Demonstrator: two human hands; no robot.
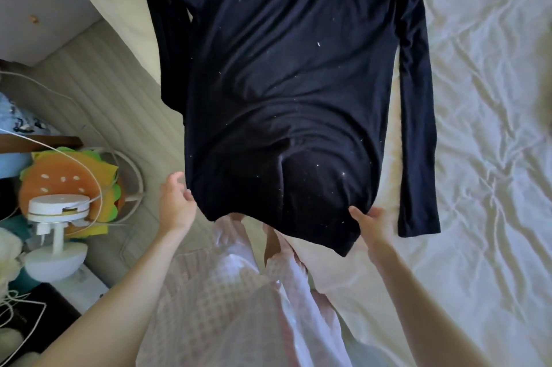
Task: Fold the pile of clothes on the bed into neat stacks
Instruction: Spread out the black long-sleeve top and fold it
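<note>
The dark long-sleeved top (274, 82) lay spread on the bed (493, 157), its front or back up (I could not tell which), and its lower hem hung a little over the near edge of the bed, toward the person. I judge that it was laid flat like this so that the cloth could be smoothed and the folds could begin from a straight shape. The left hand (176, 205) was at the left corner of the hem, and its grip looked clenched on the cloth there, with the thumb and fingers pinching the edge. The right hand (373, 226) was at the right corner of the hem; its thumb lay on the cloth, but the fingers were behind the top, so I could not tell whether this grip was grasping or only touching. Both hands at the hem probably pulled it tight and even. The long axis of the top ran from the person away across the bed: the hem pointed to the person and the neck pointed to the far side, out of the picture at the upper edge. The right sleeve (415, 115) lay straight beside the body of the top, almost parallel to it, with its cuff near the hem. The left sleeve seemed tucked against the left side of the top. To the left of the top, on the floor beside the bed, stood a burger-shaped cushion (68, 175) and a white lamp (56, 217).
</note>
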